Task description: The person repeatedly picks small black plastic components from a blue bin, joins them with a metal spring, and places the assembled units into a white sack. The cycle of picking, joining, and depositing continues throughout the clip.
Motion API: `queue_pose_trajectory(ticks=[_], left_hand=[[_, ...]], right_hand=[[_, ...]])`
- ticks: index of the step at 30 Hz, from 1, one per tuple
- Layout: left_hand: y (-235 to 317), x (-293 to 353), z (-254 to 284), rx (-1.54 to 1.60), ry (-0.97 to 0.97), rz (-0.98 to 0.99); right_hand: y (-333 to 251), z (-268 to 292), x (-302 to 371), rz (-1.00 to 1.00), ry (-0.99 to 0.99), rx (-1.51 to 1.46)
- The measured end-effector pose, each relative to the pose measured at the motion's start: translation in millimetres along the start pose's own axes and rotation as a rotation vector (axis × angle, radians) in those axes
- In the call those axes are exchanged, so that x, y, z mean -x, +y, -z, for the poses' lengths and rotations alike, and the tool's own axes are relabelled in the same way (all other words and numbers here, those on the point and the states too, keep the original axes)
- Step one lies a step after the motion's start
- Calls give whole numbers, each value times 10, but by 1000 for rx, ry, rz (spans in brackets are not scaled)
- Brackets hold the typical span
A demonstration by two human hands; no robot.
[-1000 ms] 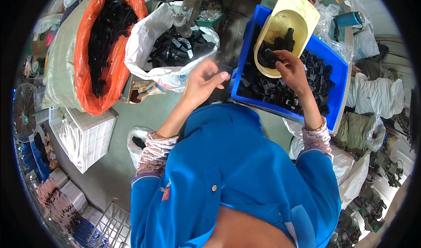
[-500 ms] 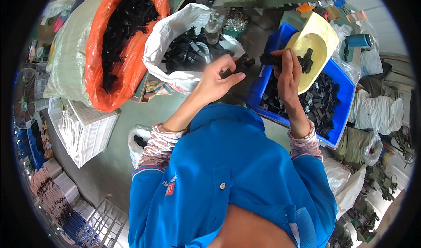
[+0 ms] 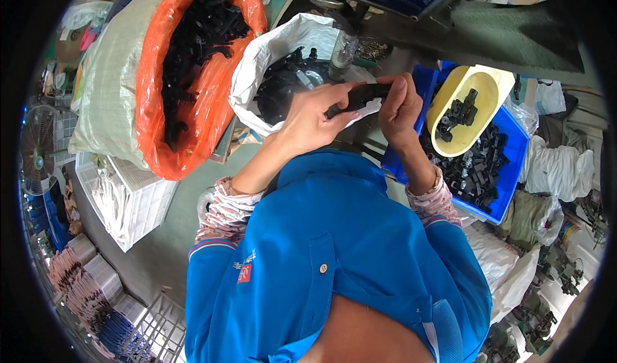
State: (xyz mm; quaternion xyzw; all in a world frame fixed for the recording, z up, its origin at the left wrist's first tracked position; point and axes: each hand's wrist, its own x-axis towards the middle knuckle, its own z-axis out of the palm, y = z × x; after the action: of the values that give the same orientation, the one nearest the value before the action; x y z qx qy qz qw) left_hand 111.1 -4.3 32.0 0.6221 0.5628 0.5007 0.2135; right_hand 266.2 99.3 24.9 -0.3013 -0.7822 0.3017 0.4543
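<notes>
My left hand (image 3: 310, 114) is closed around a long black plastic part (image 3: 369, 93) in front of my chest, beside the white sack (image 3: 243, 79). My right hand (image 3: 400, 111) pinches the right end of this part with thumb and fingers. Whether a second, smaller piece sits between the right fingers is hidden. Black parts (image 3: 273, 93) fill the sack behind my left hand. To the right, a yellow oval tray (image 3: 457, 146) holds a few small black pieces (image 3: 463, 109) and rests on a blue bin (image 3: 514, 170) of more black pieces.
A grey-green machine arm (image 3: 514, 38) spans the top right, with a clear cylinder (image 3: 344, 53) hanging beside the white sack. An orange-lined sack (image 3: 146, 99) of black parts stands at left. Below it is a white crate (image 3: 138, 209); a fan (image 3: 40, 144) stands further left.
My hands have come together: the separate black pieces they held now meet. The right hand moved left, away from the yellow tray. The view has shifted, showing more of the machine.
</notes>
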Motion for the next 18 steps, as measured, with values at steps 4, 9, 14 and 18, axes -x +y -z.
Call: queue_pose_trajectory(ticks=[4, 9, 14, 18], left_hand=[[-17, -147, 285, -200, -81, -79], [-142, -345, 562, -294, -135, -174], [-166, -601, 732, -281, -181, -190], [-224, -796, 749, -298, -221, -202]], right_hand=[[-42, -295, -41, -44, 92, -64], [54, -601, -108, -55, 201, -78], [32, -694, -290, -38, 277, -49], [112, -781, -353, -36, 401, 35]])
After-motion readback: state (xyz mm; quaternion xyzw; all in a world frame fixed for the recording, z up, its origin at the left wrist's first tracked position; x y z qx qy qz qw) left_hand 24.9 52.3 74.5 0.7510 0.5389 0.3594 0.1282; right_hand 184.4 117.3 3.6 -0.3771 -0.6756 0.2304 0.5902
